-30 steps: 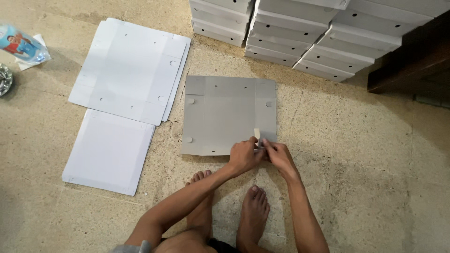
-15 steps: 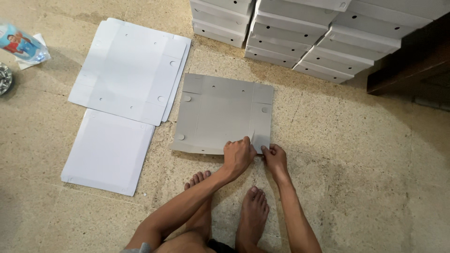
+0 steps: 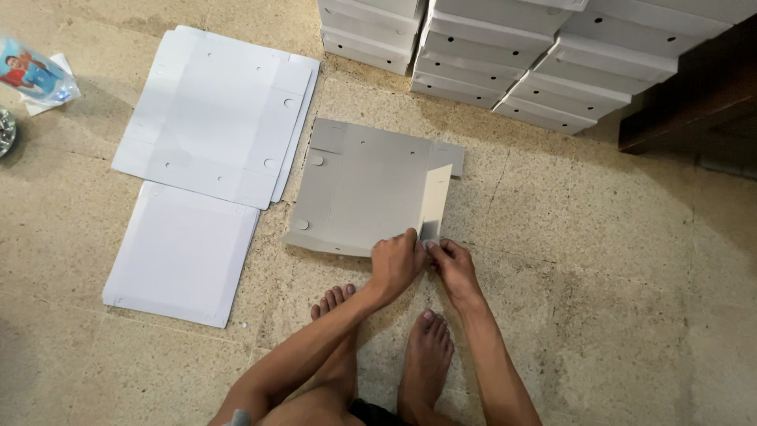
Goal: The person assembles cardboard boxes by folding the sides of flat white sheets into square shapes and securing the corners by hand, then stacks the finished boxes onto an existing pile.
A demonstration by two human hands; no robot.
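On the stone floor, both hands, left hand (image 3: 394, 264) and right hand (image 3: 451, 264), pinch the flat grey cardboard box blank's (image 3: 355, 189) raised side flap (image 3: 434, 201), which may crease crookedly if the pinch slips off its score line.

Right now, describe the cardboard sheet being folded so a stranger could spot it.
Start from the stacked white boxes at the top, then look down the floor to the grey sheet by the left hand and right hand. Unlike the white sheets beside it, it is grey, with one side flap raised.

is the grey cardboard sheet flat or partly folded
Partly folded: the grey cardboard sheet lies flat, but its right flap stands up, pinched by both hands.
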